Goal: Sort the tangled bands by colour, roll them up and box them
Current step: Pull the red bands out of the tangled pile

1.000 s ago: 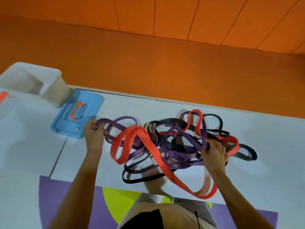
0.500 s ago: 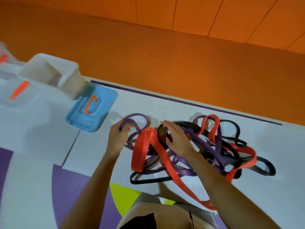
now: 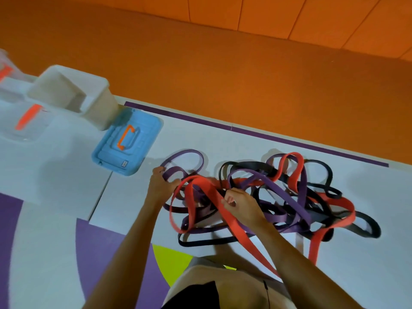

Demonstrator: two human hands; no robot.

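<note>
Purple flat rubber band [image 3: 187,150] gripped in my left hand [image 3: 161,186], centre frame; my right hand [image 3: 244,207] pinches flat red rubber band [image 3: 209,190].

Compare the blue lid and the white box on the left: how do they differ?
The blue lid lies flat on the table; the white box stands upright, open side up. The lid is low with an orange handle; the box is taller, no handle showing. The lid is nearer the tangled bands than the box. Shared: both sit left of the tangle.
</note>
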